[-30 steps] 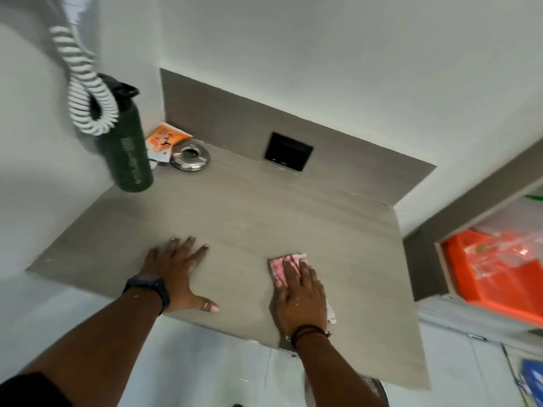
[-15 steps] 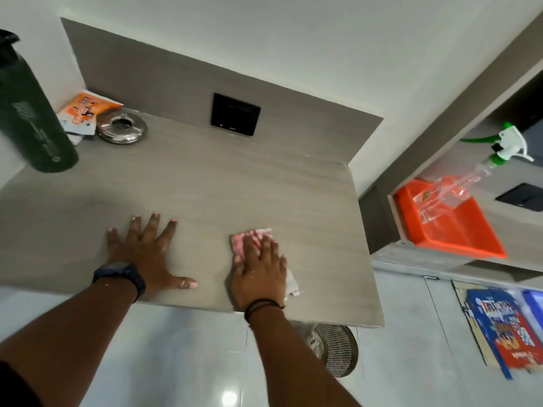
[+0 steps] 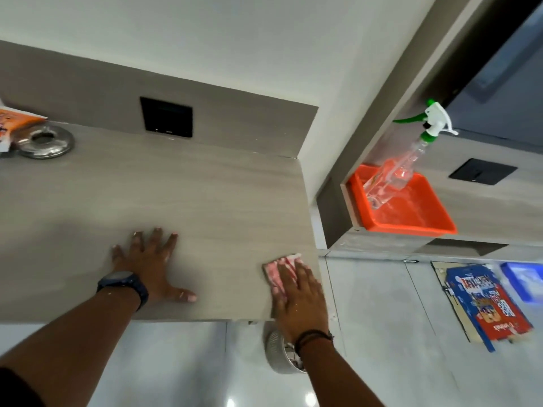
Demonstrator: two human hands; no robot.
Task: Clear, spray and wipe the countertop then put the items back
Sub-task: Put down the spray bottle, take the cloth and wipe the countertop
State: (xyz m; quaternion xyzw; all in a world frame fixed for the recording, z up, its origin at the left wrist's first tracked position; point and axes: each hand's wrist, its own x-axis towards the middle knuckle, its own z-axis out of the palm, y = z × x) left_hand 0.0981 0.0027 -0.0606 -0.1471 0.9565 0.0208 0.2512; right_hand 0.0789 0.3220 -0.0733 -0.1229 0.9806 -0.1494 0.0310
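The grey wood-grain countertop [image 3: 176,195] fills the left and middle of the view. My right hand [image 3: 296,301] presses flat on a pink and white cloth [image 3: 274,267] at the counter's front right corner. My left hand [image 3: 150,265], with a dark watch on the wrist, lies flat and spread on the counter near the front edge, holding nothing. A round metal ashtray [image 3: 44,142] and an orange packet [image 3: 14,121] sit at the far left back. A clear spray bottle [image 3: 399,168] with a green and white trigger leans in an orange tray [image 3: 411,212] on the shelf to the right.
A black socket plate [image 3: 166,121] is set in the backsplash, another [image 3: 482,171] behind the right shelf. Under the counter's front right corner stands a metal mesh bin [image 3: 279,353]. A blue and red cereal box [image 3: 482,304] lies on the tiled floor at right.
My right hand has slid the cloth to the right, from mid-counter to the front right corner. The view has swung right, so the green bottle has left the frame. My left hand stays planted.
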